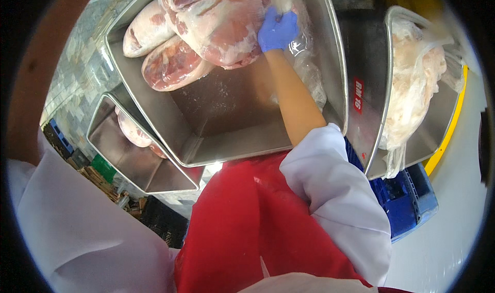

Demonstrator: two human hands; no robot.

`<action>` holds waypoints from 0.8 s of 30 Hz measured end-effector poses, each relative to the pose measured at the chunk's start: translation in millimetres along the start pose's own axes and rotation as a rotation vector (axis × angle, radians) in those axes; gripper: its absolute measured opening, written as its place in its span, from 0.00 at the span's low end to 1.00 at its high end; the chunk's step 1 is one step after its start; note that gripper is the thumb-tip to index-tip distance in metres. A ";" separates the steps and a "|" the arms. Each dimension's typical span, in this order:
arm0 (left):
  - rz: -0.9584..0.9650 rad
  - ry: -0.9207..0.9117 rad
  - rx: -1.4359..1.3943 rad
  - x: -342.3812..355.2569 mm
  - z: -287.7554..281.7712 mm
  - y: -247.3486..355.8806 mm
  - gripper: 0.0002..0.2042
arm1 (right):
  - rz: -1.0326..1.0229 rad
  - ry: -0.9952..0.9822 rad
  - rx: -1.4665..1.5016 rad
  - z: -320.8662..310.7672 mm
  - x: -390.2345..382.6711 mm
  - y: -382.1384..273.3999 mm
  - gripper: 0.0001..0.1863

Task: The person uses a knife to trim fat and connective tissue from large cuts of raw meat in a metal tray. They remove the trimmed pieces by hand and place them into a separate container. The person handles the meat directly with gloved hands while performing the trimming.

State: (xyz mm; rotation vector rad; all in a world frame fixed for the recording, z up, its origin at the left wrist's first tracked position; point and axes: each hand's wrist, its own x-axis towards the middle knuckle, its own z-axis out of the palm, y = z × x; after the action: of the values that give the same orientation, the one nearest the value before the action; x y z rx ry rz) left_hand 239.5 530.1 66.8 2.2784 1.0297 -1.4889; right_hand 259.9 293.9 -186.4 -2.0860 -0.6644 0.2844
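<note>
My right hand, in a blue glove, reaches into a deep metal bin. Its fingers are closed on a clear plastic bag that lies crumpled along the bin's right wall. Just left of the hand rests a large raw cut of meat with pale fat. Two smaller cuts, a pale one and a redder one, lie beside it. My left forearm rises close along the left rim of the view; its hand is out of the picture.
On the left, a smaller metal bin holds some meat. To the right, another metal bin contains pale pieces in clear plastic. Blue crates sit beneath it. A tiled floor shows at the left.
</note>
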 end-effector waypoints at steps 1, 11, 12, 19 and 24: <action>0.010 0.005 0.017 1.9 -4.1 1.7 0.20 | 0.017 0.066 0.018 2.1 -1.0 0.2 0.19; 0.121 0.087 0.044 -25.2 6.6 -0.2 0.19 | 0.177 -0.013 -0.012 -0.2 -0.5 -4.4 0.19; 0.123 0.095 0.021 -33.7 16.5 -5.5 0.19 | 0.172 -0.016 -0.011 1.3 -3.6 -6.2 0.19; 0.143 0.494 -0.103 -119.5 140.2 -6.2 0.22 | 0.034 0.062 -0.092 -8.6 10.2 4.2 0.20; -0.033 0.508 -0.134 -150.5 174.5 8.2 0.23 | -0.063 0.114 -0.084 -4.9 -4.7 -0.9 0.22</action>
State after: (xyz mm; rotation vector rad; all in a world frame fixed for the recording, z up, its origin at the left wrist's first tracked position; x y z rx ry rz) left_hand 85.6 365.8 116.8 2.6089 1.2500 -0.8260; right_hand 257.8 288.3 -183.1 -2.1394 -0.6815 0.1027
